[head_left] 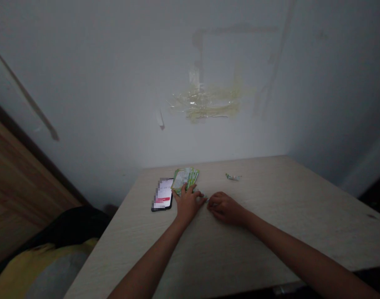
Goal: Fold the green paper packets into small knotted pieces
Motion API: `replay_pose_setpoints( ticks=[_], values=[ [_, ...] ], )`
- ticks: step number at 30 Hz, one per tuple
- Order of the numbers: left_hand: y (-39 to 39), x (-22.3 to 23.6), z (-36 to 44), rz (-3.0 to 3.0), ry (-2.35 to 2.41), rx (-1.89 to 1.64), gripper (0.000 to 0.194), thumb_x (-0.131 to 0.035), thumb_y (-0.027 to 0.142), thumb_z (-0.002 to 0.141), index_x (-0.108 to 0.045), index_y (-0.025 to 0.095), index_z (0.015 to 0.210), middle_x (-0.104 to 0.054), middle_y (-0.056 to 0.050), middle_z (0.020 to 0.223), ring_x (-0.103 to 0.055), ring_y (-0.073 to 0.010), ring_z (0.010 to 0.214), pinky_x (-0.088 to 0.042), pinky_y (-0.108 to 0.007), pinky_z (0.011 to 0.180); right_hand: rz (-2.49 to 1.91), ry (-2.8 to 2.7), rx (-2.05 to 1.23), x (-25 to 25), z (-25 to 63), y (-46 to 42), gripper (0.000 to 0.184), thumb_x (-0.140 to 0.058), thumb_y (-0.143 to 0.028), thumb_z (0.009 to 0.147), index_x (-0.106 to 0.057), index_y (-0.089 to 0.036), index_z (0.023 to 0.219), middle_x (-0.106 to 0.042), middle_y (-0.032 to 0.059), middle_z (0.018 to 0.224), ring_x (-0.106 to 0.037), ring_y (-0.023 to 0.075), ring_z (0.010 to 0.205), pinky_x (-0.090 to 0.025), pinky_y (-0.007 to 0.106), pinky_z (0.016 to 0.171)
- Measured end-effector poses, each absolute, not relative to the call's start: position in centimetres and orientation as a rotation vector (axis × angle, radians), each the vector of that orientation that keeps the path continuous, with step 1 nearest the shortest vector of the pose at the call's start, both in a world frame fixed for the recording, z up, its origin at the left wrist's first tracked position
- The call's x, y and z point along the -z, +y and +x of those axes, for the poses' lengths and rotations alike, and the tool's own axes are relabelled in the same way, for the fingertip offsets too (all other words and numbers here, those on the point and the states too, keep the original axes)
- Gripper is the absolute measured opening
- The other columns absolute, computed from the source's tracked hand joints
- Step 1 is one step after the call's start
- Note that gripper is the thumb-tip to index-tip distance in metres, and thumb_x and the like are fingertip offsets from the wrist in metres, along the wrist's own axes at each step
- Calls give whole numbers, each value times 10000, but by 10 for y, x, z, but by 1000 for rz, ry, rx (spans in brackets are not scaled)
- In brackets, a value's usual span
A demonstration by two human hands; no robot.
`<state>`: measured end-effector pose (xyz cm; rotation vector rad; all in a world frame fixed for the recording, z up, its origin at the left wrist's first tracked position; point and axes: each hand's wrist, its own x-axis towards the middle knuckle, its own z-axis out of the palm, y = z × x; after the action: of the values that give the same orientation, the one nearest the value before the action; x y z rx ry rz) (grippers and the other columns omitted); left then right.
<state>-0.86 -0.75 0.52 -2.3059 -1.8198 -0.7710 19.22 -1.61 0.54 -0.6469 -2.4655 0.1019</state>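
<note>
Dim room, pale wooden table (271, 232) pushed against a white wall (115, 83). Both forearms reach in from the near edge toward table centre.

Left hand (188, 202): palm down, fingers spread flat over the near end of a small stack of green-and-white sachets (185, 178). It presses on the stack and is not closed around it. The stack fans out slightly at 12 o'clock from the hand, far ends loose and uneven.

Right hand (225, 207): at 3 o'clock of the left hand, just beside it, knuckles up and fingers curled under. Fingertips meet the table close to the left thumb. A sliver of green shows between the two hands, but whether the right fingers pinch a sachet there I cannot tell.

Smartphone (163, 194): lying flat, screen lit, at 9 o'clock of the stack and just beside it, touching or nearly so.

One torn scrap of green wrapper (233, 177) lies alone at 1 o'clock of the right hand, well apart from the stack.

Progress, judged: most sachets are gathered into one pile under the left hand; the pile is not squared up, and the stray scrap remains outside it.

Old tape residue (205, 104) on the wall above. Dark and yellow fabric (47, 253) off the table at 8 o'clock.
</note>
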Motion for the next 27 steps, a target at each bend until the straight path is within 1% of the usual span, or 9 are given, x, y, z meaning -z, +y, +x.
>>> replay_pose_setpoints(
  ticks=[5,8,11,13,17,19,24,27],
  values=[
    [-8,-8,-9,-2342,-1847,742,162,-643,485,809,-724,375,895,-579,24,1326,-308,-354,1353,22,-762,1033,-637,-2431,-198,-8,192,-14,157,-563,-175,887,-715,-200,860,-685,55,898,-604,178,935,-445,356,910],
    [-7,-8,-10,-2359,-1855,746,153,-641,476,814,-725,387,905,-576,21,1333,-307,-359,1353,23,-772,1023,-724,-2344,-278,-6,193,-8,162,-568,-183,885,-726,-194,853,-682,62,898,-602,175,908,-464,337,871],
    [-7,-8,-11,-2374,-1849,773,148,-642,458,818,-730,397,920,-581,10,1325,-316,-366,1347,24,-772,1024,-951,-2206,-304,-2,195,0,178,-557,-192,893,-732,-184,918,-666,77,921,-592,181,916,-478,331,853],
    [-7,-8,-10,-2388,-1851,787,155,-644,448,819,-734,407,939,-581,2,1324,-314,-366,1348,35,-759,1035,-1035,-2181,-252,2,196,4,198,-587,-227,881,-721,-189,1022,-651,92,984,-577,200,971,-469,358,891],
    [-8,-9,-9,-2418,-1866,768,172,-664,439,806,-726,440,966,-566,14,1339,-308,-351,1353,50,-744,1043,-1105,-2251,-157,8,194,5,379,-659,-317,835,-650,-202,1197,-586,131,1168,-523,248,1103,-434,420,960],
    [-8,-10,-9,-2432,-1867,761,177,-667,440,803,-722,447,972,-566,19,1335,-309,-339,1352,50,-737,1047,-1124,-2284,-150,9,194,5,414,-663,-336,832,-632,-206,1224,-568,136,1198,-507,256,1129,-423,431,973],
    [-7,-9,-10,-2447,-1857,792,254,-659,428,809,-687,418,1061,-562,-2,1332,-322,-313,1343,27,-727,1057,-1119,-2291,-153,12,195,7,410,-666,-338,832,-635,-214,1221,-559,136,1210,-500,253,1142,-417,424,980],
    [-6,-8,-10,-2432,-1879,815,236,-667,422,801,-693,374,1031,-574,-13,1313,-336,-306,1335,11,-727,1058,-1120,-2277,-154,14,195,8,424,-671,-347,826,-630,-207,1225,-560,137,1213,-501,250,1144,-418,421,980]
  ],
)
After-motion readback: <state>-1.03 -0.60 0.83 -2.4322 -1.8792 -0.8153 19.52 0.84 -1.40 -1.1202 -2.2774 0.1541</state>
